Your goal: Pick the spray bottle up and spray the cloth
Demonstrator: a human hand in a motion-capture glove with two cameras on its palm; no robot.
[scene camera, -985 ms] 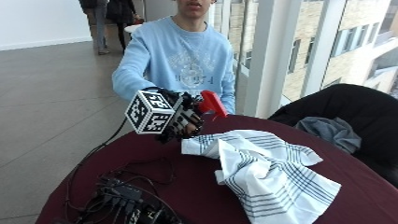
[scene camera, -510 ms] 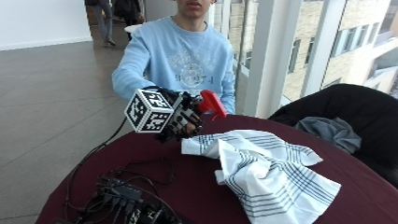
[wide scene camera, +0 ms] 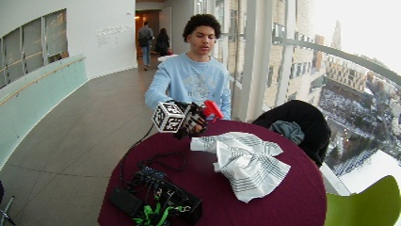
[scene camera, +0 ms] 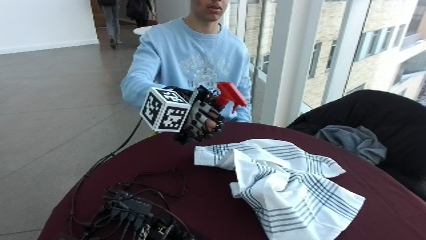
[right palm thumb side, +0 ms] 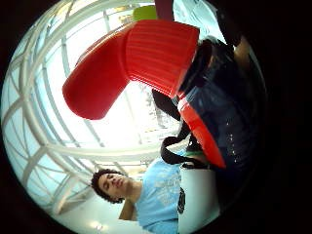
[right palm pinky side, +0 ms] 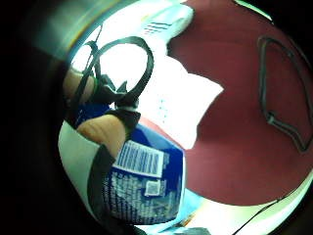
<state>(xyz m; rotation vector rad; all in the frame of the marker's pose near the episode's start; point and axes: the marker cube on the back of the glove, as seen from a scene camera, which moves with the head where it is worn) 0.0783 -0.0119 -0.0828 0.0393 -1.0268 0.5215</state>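
Red-capped spray bottle (scene camera: 229, 95) in one gloved right hand (scene camera: 202, 117), one striped cloth (scene camera: 283, 182)

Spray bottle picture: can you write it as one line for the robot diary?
step: bottle lifted | right hand: grips spray bottle above table | striped cloth: crumpled on table, beside hand | spray: none seen

Red-topped blue spray bottle (scene camera: 229, 95); white, dark-striped cloth (scene camera: 283, 182); maroon table (scene camera: 200, 200).

cloth (scene camera: 283, 185) on table (scene camera: 200, 200), spray bottle (scene camera: 229, 95) above
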